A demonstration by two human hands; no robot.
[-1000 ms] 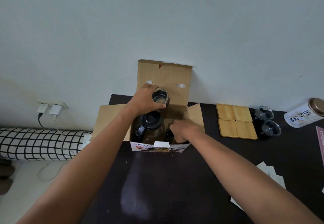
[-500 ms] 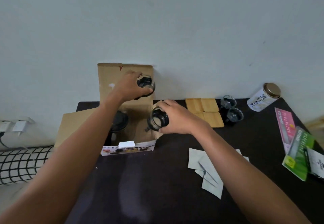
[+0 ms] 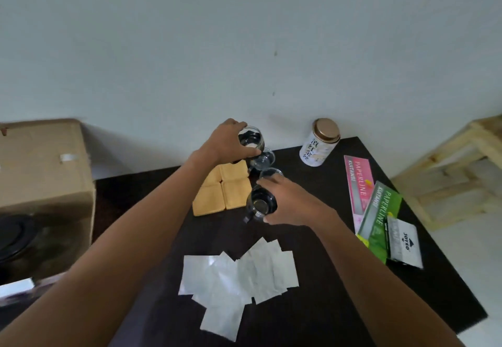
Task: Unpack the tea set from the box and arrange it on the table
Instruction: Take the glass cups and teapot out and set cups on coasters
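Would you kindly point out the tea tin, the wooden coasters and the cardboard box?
tea tin [image 3: 316, 150], head view, on its white side.
wooden coasters [image 3: 235, 195], head view, top of the near right coaster.
cardboard box [image 3: 40, 162], head view, on its flap.

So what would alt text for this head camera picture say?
Two bare hands each hold a glass cup over a dark table: left hand and far cup, right hand and near cup, beside four wooden coasters.

A single head-worn view looks forward and steeply down from above the near edge of the dark tabletop [image 3: 312, 319], facing the pale wall [image 3: 244, 34] at its far side. It sits close, with both forearms reaching in from the bottom. The wide lens bends the edges; the cardboard box [image 3: 46, 167] is cut off at left.
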